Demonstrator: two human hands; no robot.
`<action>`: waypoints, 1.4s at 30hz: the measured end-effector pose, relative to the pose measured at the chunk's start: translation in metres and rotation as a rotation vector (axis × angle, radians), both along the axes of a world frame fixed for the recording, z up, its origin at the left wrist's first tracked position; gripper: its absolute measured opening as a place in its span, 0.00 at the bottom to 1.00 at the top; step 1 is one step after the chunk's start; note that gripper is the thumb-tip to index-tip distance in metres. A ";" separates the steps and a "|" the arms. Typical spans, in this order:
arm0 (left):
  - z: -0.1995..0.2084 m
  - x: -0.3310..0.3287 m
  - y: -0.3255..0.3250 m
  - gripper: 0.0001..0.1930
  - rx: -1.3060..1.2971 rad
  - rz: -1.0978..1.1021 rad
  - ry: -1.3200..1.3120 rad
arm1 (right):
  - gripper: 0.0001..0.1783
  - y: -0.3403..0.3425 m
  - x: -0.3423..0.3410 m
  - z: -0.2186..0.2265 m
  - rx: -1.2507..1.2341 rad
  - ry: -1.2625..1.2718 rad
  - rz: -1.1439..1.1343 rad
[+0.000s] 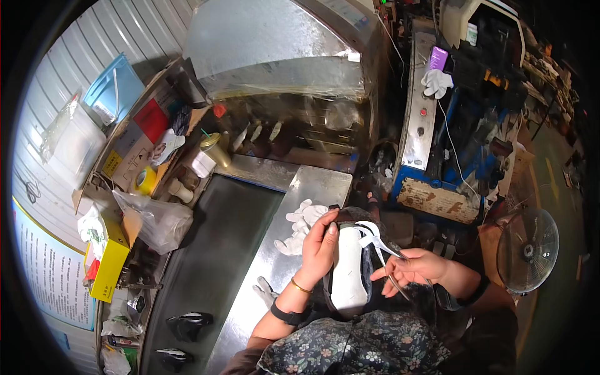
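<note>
In front of my lap is a shoe-like piece (350, 278) with a long white face and dark sides. White strips (373, 239) stand out loosely from its upper end. My left hand (320, 247) is closed along its left edge, with the thumb on top. On its right side my right hand (415, 269) has curled fingers around a thin dark metal tool (394, 265), whose exact kind I cannot make out. The tool's upper part lies by the white strips. White work gloves (306, 222) lie on the metal table just beyond my left hand.
A dark conveyor belt (231, 231) at left carries black shoe pieces (189, 325). Beside it runs a metal tabletop (322, 184). A metal-hooded machine (275, 56) stands ahead, a blue machine (431, 181) at right, and a fan (528, 251) near my right elbow. A yellow box (110, 262) sits left.
</note>
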State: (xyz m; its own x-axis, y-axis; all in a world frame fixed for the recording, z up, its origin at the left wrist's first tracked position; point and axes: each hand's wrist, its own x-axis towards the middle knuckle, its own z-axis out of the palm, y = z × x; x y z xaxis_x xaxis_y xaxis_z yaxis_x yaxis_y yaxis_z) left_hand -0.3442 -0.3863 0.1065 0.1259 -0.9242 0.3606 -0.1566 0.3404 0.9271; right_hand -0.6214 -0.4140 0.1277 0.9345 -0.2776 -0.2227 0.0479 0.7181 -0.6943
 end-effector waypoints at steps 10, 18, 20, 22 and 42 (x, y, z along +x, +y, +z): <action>0.001 -0.009 0.000 0.16 -0.024 0.046 -0.059 | 0.20 -0.011 0.015 0.006 0.470 -0.130 0.018; 0.005 -0.002 0.002 0.18 -0.056 -0.050 -0.076 | 0.15 0.028 0.038 -0.037 -0.701 0.353 -0.325; 0.011 0.000 -0.002 0.19 -0.002 -0.075 -0.166 | 0.13 0.032 0.048 -0.054 -0.922 0.362 -0.478; 0.021 0.004 -0.007 0.20 -0.011 -0.051 -0.327 | 0.11 0.033 0.059 -0.052 -1.043 0.354 -0.578; 0.019 0.003 -0.013 0.20 -0.028 -0.106 -0.347 | 0.14 0.058 0.064 -0.053 -1.259 0.553 -0.675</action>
State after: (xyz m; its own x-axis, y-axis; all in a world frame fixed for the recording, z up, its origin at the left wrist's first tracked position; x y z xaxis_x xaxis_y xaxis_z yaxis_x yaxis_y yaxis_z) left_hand -0.3415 -0.3991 0.1254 -0.1042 -0.9148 0.3902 -0.4230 0.3958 0.8151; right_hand -0.5576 -0.3562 0.0742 0.4426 -0.8722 0.2082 -0.3473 -0.3808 -0.8570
